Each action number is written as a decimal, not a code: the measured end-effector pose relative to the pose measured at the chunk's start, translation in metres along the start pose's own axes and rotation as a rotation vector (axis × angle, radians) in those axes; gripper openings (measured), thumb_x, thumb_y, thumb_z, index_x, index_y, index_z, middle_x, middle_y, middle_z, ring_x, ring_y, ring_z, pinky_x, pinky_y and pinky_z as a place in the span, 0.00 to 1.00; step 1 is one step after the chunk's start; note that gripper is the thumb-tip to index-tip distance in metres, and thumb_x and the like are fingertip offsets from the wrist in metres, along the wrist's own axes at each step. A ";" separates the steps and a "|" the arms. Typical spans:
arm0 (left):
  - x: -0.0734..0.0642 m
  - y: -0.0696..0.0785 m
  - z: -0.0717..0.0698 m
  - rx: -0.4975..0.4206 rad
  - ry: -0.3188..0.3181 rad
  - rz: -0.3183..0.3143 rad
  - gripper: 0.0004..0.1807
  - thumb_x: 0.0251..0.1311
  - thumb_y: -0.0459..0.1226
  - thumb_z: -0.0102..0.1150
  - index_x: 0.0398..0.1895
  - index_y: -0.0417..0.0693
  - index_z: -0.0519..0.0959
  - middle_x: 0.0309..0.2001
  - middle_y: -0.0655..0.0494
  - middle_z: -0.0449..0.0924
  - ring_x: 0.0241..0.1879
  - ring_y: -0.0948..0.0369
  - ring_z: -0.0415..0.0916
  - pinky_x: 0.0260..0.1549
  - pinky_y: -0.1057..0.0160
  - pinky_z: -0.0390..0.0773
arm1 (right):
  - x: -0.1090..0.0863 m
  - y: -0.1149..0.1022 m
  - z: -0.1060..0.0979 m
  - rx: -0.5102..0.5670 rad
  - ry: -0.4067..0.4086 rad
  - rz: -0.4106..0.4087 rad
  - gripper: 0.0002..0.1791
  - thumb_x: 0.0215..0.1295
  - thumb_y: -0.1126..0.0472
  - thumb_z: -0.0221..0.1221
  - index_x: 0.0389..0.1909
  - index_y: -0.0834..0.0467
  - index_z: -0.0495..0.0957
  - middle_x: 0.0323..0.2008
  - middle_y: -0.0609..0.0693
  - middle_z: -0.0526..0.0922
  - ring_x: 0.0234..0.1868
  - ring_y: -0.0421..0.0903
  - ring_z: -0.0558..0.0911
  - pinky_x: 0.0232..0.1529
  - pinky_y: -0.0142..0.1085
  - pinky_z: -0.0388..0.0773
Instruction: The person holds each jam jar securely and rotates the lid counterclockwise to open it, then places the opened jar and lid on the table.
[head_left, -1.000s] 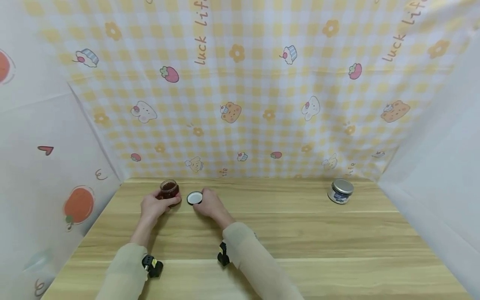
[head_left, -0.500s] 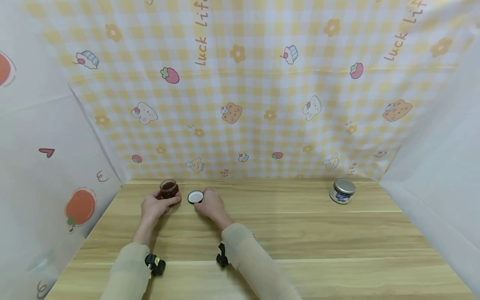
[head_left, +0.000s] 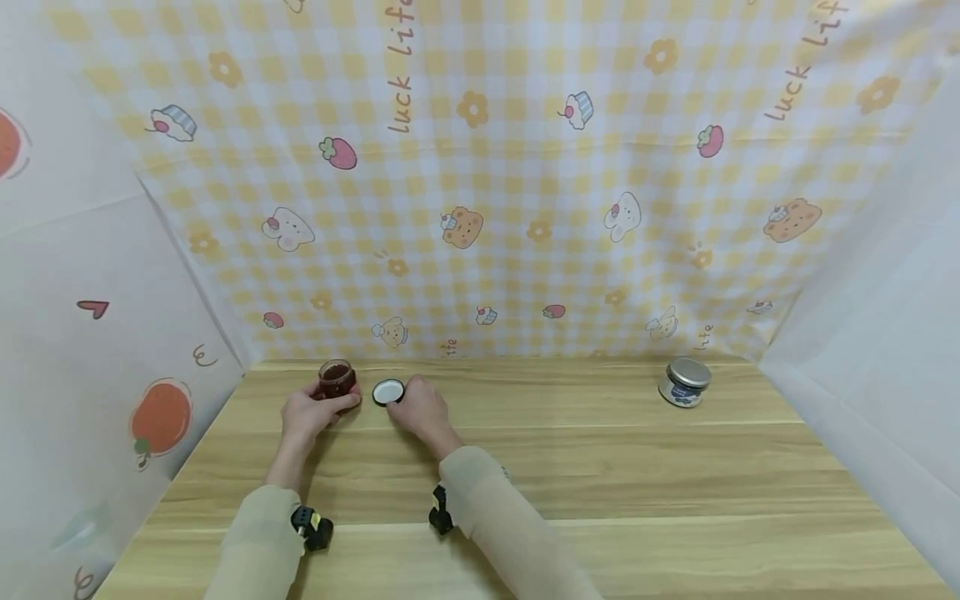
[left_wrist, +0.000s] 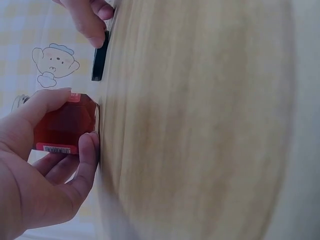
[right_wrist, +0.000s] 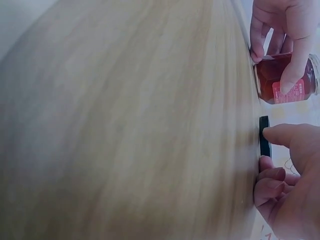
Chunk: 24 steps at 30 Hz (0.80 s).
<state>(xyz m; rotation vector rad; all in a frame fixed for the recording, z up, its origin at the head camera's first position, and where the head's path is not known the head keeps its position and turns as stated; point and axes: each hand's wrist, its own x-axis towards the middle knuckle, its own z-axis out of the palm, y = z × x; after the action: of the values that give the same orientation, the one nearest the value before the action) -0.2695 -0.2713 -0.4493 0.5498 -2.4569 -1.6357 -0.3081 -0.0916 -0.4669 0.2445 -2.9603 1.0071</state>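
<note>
An uncapped glass jar [head_left: 337, 377] of dark red-brown contents stands upright at the back left of the table. My left hand [head_left: 312, 412] grips it from the left, thumb across the front; a red label with a barcode [left_wrist: 57, 149] shows in the left wrist view. Just right of the jar, a black-rimmed jar lid [head_left: 387, 392] lies with its white inside up. My right hand [head_left: 422, 411] pinches the lid's edge from the right. Side-on in the right wrist view, the lid [right_wrist: 264, 136] sits right at the tabletop, thumb on its edge.
A second jar [head_left: 685, 383], with a silver lid and a blue-and-white label, stands at the back right of the wooden table [head_left: 600, 475]. A yellow checked cloth [head_left: 525, 183] hangs behind the table, and white sheets enclose both sides.
Both hands keep their hold on the jar and the lid, which stay nearly in place. Only a slight shift of the whole head view shows.
</note>
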 end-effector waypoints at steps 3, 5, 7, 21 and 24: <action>0.001 0.000 -0.001 -0.016 0.002 -0.003 0.39 0.52 0.39 0.77 0.66 0.32 0.72 0.45 0.43 0.81 0.24 0.65 0.77 0.25 0.68 0.77 | 0.000 -0.002 0.000 -0.010 0.001 0.007 0.17 0.60 0.52 0.69 0.37 0.60 0.77 0.27 0.49 0.78 0.28 0.44 0.78 0.30 0.39 0.77; 0.001 0.000 -0.001 -0.027 0.002 -0.005 0.38 0.52 0.39 0.77 0.65 0.32 0.73 0.41 0.47 0.81 0.24 0.66 0.77 0.25 0.69 0.77 | 0.000 -0.004 0.000 -0.019 0.001 0.015 0.16 0.62 0.52 0.69 0.38 0.59 0.77 0.28 0.49 0.79 0.29 0.44 0.78 0.31 0.39 0.78; 0.001 0.000 -0.001 -0.029 0.003 -0.006 0.37 0.51 0.39 0.78 0.63 0.32 0.74 0.40 0.49 0.81 0.24 0.66 0.77 0.25 0.69 0.77 | -0.001 -0.005 0.000 -0.023 0.004 0.023 0.15 0.63 0.53 0.68 0.38 0.59 0.77 0.29 0.49 0.80 0.29 0.44 0.79 0.31 0.39 0.78; -0.002 -0.003 0.000 0.019 -0.007 -0.009 0.39 0.55 0.41 0.76 0.65 0.30 0.72 0.58 0.31 0.75 0.34 0.63 0.75 0.29 0.71 0.75 | -0.001 -0.003 -0.005 -0.001 -0.013 0.021 0.17 0.66 0.52 0.67 0.50 0.57 0.81 0.40 0.50 0.86 0.36 0.44 0.81 0.37 0.39 0.79; -0.004 -0.002 -0.001 0.054 0.009 0.005 0.37 0.54 0.43 0.76 0.61 0.28 0.74 0.53 0.32 0.77 0.35 0.59 0.76 0.31 0.68 0.74 | -0.002 -0.003 -0.007 0.006 -0.028 0.012 0.19 0.66 0.52 0.66 0.53 0.56 0.81 0.45 0.50 0.86 0.41 0.46 0.82 0.41 0.40 0.79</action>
<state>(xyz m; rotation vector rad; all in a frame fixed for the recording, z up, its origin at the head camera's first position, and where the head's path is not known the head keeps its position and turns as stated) -0.2651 -0.2716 -0.4506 0.5558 -2.5010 -1.5655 -0.3062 -0.0893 -0.4592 0.2432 -2.9880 1.0222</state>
